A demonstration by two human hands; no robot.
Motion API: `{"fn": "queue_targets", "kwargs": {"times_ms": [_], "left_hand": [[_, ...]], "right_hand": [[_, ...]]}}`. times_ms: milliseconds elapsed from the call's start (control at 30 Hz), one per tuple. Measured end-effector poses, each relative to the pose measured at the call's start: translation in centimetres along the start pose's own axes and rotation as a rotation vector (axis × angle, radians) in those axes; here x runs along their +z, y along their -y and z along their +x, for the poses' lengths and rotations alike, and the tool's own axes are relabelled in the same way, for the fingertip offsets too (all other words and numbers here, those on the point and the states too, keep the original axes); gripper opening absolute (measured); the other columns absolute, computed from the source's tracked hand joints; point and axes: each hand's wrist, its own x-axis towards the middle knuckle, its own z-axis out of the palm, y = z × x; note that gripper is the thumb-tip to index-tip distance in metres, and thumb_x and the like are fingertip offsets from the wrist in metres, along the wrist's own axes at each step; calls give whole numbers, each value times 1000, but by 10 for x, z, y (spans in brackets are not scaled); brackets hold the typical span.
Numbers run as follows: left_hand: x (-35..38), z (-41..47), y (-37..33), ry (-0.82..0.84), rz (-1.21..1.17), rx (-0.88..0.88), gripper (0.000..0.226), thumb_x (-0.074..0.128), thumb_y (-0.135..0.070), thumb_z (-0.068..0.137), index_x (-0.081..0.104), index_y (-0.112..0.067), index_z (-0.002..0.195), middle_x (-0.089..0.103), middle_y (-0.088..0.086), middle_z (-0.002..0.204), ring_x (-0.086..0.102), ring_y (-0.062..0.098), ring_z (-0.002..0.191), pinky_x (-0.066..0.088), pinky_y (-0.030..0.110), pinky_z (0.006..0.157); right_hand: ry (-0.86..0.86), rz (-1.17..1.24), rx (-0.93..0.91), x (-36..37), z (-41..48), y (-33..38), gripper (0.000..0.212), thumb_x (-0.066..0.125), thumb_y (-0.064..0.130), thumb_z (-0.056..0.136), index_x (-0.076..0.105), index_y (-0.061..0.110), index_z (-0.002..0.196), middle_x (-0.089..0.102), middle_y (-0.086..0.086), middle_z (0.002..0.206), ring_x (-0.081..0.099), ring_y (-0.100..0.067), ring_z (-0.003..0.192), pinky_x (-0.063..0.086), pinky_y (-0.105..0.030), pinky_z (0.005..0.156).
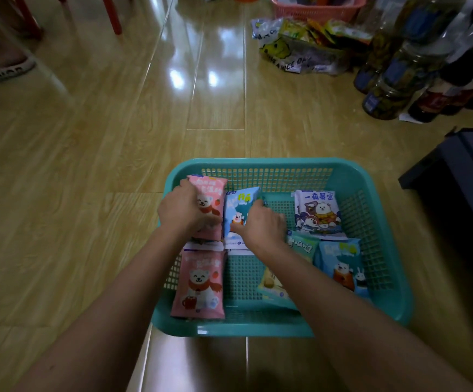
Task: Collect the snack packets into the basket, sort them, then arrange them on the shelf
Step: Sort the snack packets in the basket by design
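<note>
A teal plastic basket sits on the wooden floor in front of me with several snack packets inside. My left hand grips a pink bear packet at the basket's far left. My right hand holds a blue bear packet beside it. A second pink packet lies at the near left. A white-and-blue packet lies at the far right, another blue packet below it. A green packet and a pale packet are partly hidden under my right forearm.
A pile of loose snack bags lies on the floor at the back right, beside a pink basket and several jars and bottles. A dark low piece of furniture stands right of the basket. A slippered foot is at far left.
</note>
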Motion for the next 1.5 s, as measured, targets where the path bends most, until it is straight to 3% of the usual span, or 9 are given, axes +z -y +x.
{"fn": "queue_targets", "kwargs": {"times_ms": [200, 400, 500, 633, 767, 933, 1100, 1367, 1500], "left_hand": [[-5, -22, 2, -4, -413, 170, 37, 62, -35, 85, 34, -14, 74, 45, 0, 68, 47, 26, 70, 34, 34, 60], [-22, -81, 24, 191, -926, -31, 33, 61, -31, 86, 53, -8, 108, 68, 17, 102, 67, 33, 88, 56, 49, 75], [-7, -111, 34, 218, -865, -39, 34, 63, -19, 86, 48, -11, 115, 68, 13, 104, 66, 16, 75, 52, 23, 63], [24, -125, 44, 209, -514, 8, 55, 59, -28, 88, 34, -13, 134, 62, 5, 108, 61, 24, 96, 39, 27, 73], [39, -132, 43, -64, 54, 169, 44, 40, -42, 81, 57, -3, 89, 59, 18, 81, 59, 37, 73, 47, 38, 59], [38, -135, 37, -142, 238, 192, 38, 38, -38, 74, 56, -6, 82, 56, 15, 77, 55, 34, 68, 45, 38, 55], [35, -131, 36, -172, 156, 254, 27, 40, -33, 72, 56, -11, 71, 56, 10, 72, 55, 31, 66, 43, 35, 57], [20, -107, 36, -285, -122, 269, 15, 49, -18, 85, 58, -5, 85, 56, 14, 84, 53, 34, 82, 45, 42, 68], [14, -88, 28, -258, -265, 224, 11, 51, -6, 90, 56, -1, 99, 55, 16, 100, 52, 32, 95, 38, 37, 79]], "right_hand": [[-84, 222, 6, -18, -3, -13, 45, 41, 44, 95, 49, 3, 113, 59, -16, 113, 57, -34, 103, 38, -35, 72], [-183, 646, 45, -41, -24, -59, 38, 42, 41, 96, 54, 7, 109, 59, -5, 87, 56, -22, 79, 37, -30, 63], [-207, 788, 66, -39, -36, -83, 33, 47, 36, 95, 55, 9, 112, 61, -4, 93, 60, -26, 94, 44, -35, 77], [-229, 763, 49, -46, -51, -102, 28, 50, 32, 94, 57, 8, 105, 63, -1, 94, 59, -21, 90, 41, -32, 76], [-252, 632, 59, -59, -62, -121, 28, 49, 34, 94, 45, 14, 74, 49, 0, 70, 48, -21, 73, 30, -32, 59], [-283, 531, 141, -60, -71, -152, 33, 53, 35, 92, 54, 4, 104, 64, -14, 98, 59, -27, 91, 39, -32, 70], [-94, 324, 202, -47, -83, -158, 53, 58, 33, 89, 38, 8, 131, 62, -14, 120, 62, -28, 104, 45, -32, 81], [-110, -389, 174, -55, -85, -135, 51, 49, 43, 91, 36, 8, 127, 45, -9, 129, 47, -25, 116, 44, -35, 86], [-230, -168, -83, -58, -67, -96, 27, 42, 36, 95, 49, 14, 109, 51, -4, 112, 46, -21, 104, 38, -32, 84]]}}
